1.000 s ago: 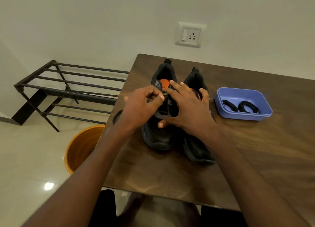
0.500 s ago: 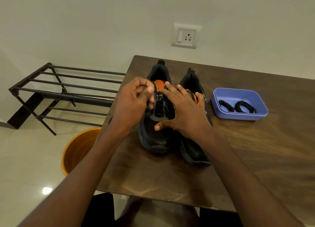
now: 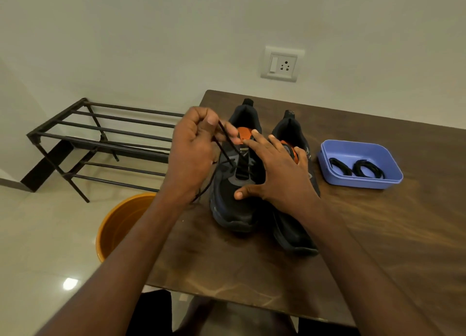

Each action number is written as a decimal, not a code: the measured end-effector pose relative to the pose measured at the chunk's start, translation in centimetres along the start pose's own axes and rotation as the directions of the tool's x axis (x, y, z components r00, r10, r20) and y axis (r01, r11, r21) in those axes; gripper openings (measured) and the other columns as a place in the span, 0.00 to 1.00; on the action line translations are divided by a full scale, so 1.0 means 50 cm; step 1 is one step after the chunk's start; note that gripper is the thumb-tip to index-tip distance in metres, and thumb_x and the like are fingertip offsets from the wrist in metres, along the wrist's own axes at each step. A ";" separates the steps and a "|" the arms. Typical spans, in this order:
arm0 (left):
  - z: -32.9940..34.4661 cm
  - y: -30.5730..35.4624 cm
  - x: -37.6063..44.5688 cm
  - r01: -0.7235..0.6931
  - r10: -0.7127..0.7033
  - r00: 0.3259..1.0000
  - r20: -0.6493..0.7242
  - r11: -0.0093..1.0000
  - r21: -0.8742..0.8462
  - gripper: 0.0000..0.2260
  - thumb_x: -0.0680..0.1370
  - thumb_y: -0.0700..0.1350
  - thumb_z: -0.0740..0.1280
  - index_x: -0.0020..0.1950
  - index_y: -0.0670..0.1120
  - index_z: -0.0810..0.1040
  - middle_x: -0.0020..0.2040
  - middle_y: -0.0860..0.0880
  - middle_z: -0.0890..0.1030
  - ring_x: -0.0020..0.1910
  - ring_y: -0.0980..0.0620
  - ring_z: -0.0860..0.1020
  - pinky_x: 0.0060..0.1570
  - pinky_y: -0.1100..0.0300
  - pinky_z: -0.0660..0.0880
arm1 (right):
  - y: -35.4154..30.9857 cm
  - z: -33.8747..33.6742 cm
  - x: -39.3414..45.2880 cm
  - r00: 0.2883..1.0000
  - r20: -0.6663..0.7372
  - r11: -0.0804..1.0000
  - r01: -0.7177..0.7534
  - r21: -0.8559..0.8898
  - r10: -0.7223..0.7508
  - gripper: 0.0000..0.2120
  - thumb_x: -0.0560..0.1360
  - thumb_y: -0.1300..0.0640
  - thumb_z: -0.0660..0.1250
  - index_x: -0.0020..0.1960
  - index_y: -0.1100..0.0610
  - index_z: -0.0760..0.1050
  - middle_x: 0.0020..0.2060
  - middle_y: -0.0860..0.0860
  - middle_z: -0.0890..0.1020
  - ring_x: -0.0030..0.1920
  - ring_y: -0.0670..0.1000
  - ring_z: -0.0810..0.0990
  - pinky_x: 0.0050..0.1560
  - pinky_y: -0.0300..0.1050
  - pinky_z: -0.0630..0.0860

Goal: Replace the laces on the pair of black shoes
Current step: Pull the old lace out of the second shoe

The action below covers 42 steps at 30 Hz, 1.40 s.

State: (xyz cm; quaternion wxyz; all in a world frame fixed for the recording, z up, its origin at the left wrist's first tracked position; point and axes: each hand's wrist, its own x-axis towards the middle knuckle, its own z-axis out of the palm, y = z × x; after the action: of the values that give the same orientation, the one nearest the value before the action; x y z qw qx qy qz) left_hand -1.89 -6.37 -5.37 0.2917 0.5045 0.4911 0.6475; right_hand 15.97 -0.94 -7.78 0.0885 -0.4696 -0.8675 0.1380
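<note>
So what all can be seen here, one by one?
shoes: two, black with orange tongues, side by side on the table
old lace: one, black, partly pulled out of the left-side shoe
spare laces: two coils, black, in the tub
tub: one, blue, on the table beside the shoes
table: one, dark wood
bucket: one, orange, on the floor
rack: one, black metal, by the wall
wall socket: one, white
left hand: pinches the old lace
right hand: fingers spread, rests on the shoes
</note>
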 end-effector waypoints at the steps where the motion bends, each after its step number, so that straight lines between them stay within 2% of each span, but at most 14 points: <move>1: -0.001 -0.007 -0.001 0.006 -0.007 1.000 0.030 0.999 0.041 0.08 0.88 0.40 0.55 0.55 0.39 0.71 0.42 0.43 0.82 0.38 0.49 0.80 0.37 0.61 0.78 | 0.000 0.000 0.000 1.000 0.002 1.000 -0.003 0.000 0.003 0.55 0.64 0.29 0.76 0.82 0.37 0.50 0.83 0.38 0.46 0.83 0.47 0.43 0.79 0.68 0.38; 3: -0.007 -0.043 -0.001 -0.057 0.012 0.991 0.136 0.941 0.335 0.03 0.86 0.44 0.61 0.56 0.46 0.73 0.41 0.50 0.79 0.39 0.52 0.79 0.41 0.52 0.80 | -0.002 -0.001 0.000 1.000 0.003 1.000 -0.007 0.000 0.007 0.55 0.64 0.30 0.75 0.82 0.38 0.49 0.83 0.38 0.46 0.83 0.47 0.43 0.79 0.68 0.38; 6: -0.004 -0.086 -0.004 -0.201 -0.047 0.947 0.317 0.683 0.702 0.08 0.80 0.48 0.71 0.59 0.51 0.79 0.47 0.57 0.73 0.47 0.58 0.71 0.44 0.67 0.68 | -0.001 0.003 -0.001 1.000 -0.008 1.000 -0.004 0.003 0.004 0.54 0.65 0.28 0.74 0.82 0.38 0.50 0.83 0.39 0.46 0.83 0.47 0.43 0.79 0.68 0.39; 11: 0.010 -0.085 -0.004 -0.299 0.104 0.951 0.292 0.556 0.775 0.03 0.77 0.43 0.74 0.51 0.48 0.84 0.50 0.54 0.68 0.52 0.57 0.62 0.46 0.71 0.61 | -0.003 0.005 -0.001 1.000 -0.007 1.000 -0.008 0.019 0.008 0.54 0.66 0.29 0.74 0.82 0.38 0.49 0.83 0.40 0.46 0.83 0.47 0.43 0.79 0.68 0.39; 14: 0.016 -0.093 -0.007 -0.217 0.027 0.971 0.236 0.505 0.835 0.01 0.79 0.46 0.71 0.50 0.51 0.81 0.55 0.51 0.71 0.58 0.52 0.65 0.59 0.60 0.63 | -0.004 0.005 0.000 1.000 0.004 1.000 -0.009 0.017 0.009 0.54 0.66 0.29 0.74 0.82 0.38 0.49 0.83 0.39 0.46 0.83 0.47 0.43 0.79 0.68 0.40; 16: 0.009 -0.091 0.000 -0.063 -0.074 0.989 0.131 0.591 0.804 0.03 0.82 0.47 0.66 0.52 0.54 0.79 0.57 0.53 0.74 0.62 0.52 0.71 0.66 0.52 0.67 | -0.003 0.004 -0.001 1.000 0.009 1.000 -0.009 0.021 0.009 0.54 0.66 0.30 0.74 0.82 0.37 0.48 0.83 0.39 0.45 0.83 0.47 0.43 0.79 0.68 0.39; 19: -0.006 -0.046 0.010 0.052 -0.031 0.996 -0.086 0.965 0.257 0.09 0.87 0.44 0.58 0.52 0.47 0.78 0.50 0.49 0.81 0.54 0.57 0.79 0.58 0.61 0.77 | -0.006 -0.001 -0.001 1.000 0.028 0.999 -0.013 0.035 0.012 0.55 0.65 0.31 0.76 0.82 0.37 0.48 0.83 0.38 0.45 0.83 0.46 0.42 0.79 0.68 0.38; 22: 0.004 -0.012 0.005 0.078 -0.089 0.990 -0.107 0.992 -0.101 0.12 0.89 0.43 0.52 0.51 0.43 0.73 0.41 0.47 0.80 0.49 0.49 0.83 0.53 0.58 0.80 | -0.006 -0.003 0.001 0.999 0.034 0.999 -0.015 0.038 0.014 0.55 0.65 0.32 0.77 0.82 0.37 0.48 0.83 0.38 0.45 0.83 0.46 0.41 0.79 0.68 0.38; 25: 0.019 -0.045 -0.005 0.031 -0.046 0.998 0.049 0.958 0.284 0.06 0.87 0.45 0.58 0.54 0.47 0.73 0.41 0.53 0.76 0.43 0.54 0.78 0.45 0.55 0.77 | -0.002 0.004 0.002 1.000 0.000 0.999 -0.009 0.042 0.009 0.54 0.65 0.31 0.76 0.82 0.37 0.49 0.83 0.38 0.46 0.83 0.47 0.43 0.79 0.67 0.38; 27: 0.018 -0.074 -0.009 -0.154 0.021 0.976 0.215 0.767 0.623 0.05 0.83 0.49 0.64 0.57 0.50 0.77 0.46 0.55 0.75 0.48 0.54 0.75 0.47 0.58 0.73 | 0.000 0.009 0.000 1.000 -0.013 0.999 0.004 0.054 -0.003 0.54 0.65 0.30 0.75 0.82 0.37 0.50 0.83 0.38 0.46 0.83 0.47 0.43 0.79 0.67 0.38; 30: 0.017 -0.091 -0.007 -0.276 0.023 0.947 0.319 0.564 0.779 0.08 0.81 0.48 0.69 0.59 0.50 0.82 0.50 0.53 0.70 0.52 0.53 0.69 0.49 0.59 0.67 | 0.003 0.010 0.001 1.000 -0.019 0.999 0.008 0.050 -0.007 0.54 0.66 0.29 0.74 0.82 0.37 0.49 0.83 0.39 0.46 0.83 0.47 0.44 0.79 0.67 0.39; 36: 0.028 -0.083 -0.009 -0.163 0.000 0.978 0.208 0.622 0.766 0.04 0.80 0.42 0.71 0.47 0.51 0.80 0.49 0.53 0.71 0.51 0.55 0.69 0.48 0.63 0.67 | 0.000 0.012 -0.001 1.000 -0.015 0.999 0.014 0.052 -0.013 0.53 0.66 0.29 0.74 0.82 0.37 0.49 0.83 0.38 0.45 0.83 0.47 0.44 0.79 0.66 0.38; 40: 0.029 -0.078 -0.007 0.182 -0.158 0.983 -0.090 0.882 0.434 0.05 0.84 0.42 0.63 0.50 0.50 0.76 0.46 0.53 0.81 0.46 0.58 0.81 0.48 0.62 0.78 | 0.001 0.007 -0.002 1.000 -0.013 0.999 -0.002 0.051 0.003 0.53 0.67 0.30 0.74 0.82 0.37 0.49 0.83 0.39 0.46 0.83 0.47 0.44 0.80 0.65 0.38; 42: 0.010 -0.065 0.010 0.285 -0.227 0.938 -0.261 0.934 0.213 0.07 0.86 0.43 0.59 0.55 0.44 0.76 0.44 0.49 0.84 0.45 0.58 0.84 0.49 0.60 0.78 | 0.002 0.006 -0.002 1.000 -0.008 0.998 -0.005 0.065 0.006 0.53 0.66 0.29 0.74 0.82 0.37 0.50 0.83 0.39 0.46 0.83 0.47 0.44 0.79 0.65 0.38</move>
State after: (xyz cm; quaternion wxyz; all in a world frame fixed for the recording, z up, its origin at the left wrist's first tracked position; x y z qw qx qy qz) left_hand -1.97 -4.65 -8.19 0.2494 0.3888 0.6606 0.5918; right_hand 16.01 -1.02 -8.12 0.1070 -0.4695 -0.8609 0.1642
